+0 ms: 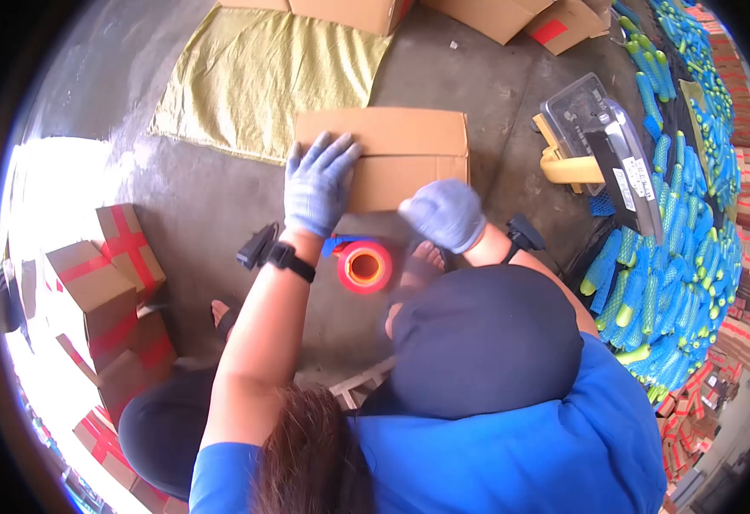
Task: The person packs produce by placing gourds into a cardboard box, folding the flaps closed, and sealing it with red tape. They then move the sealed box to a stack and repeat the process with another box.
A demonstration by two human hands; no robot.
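A closed cardboard box [409, 133] lies on the floor in front of me, its two top flaps meeting along a seam. My left hand [317, 184], in a light grey-blue glove, rests flat on its left side with fingers spread. By the box's near right corner is my right hand [448, 214], gloved the same way and curled closed; its fingertips are hidden and slightly blurred. Whether it holds anything cannot be made out. Just below the box, between my forearms, sits a red tape roll [365, 266] with a blue dispenser part [341, 243] beside it.
A yellow woven sheet [264, 81] lies beyond the box. Red-taped cartons [97, 283] are stacked at left. At right stand a weighing scale [602, 154] with a yellow base and a heap of blue-netted green vegetables [666, 283]. More cardboard boxes [486, 17] lie at the top.
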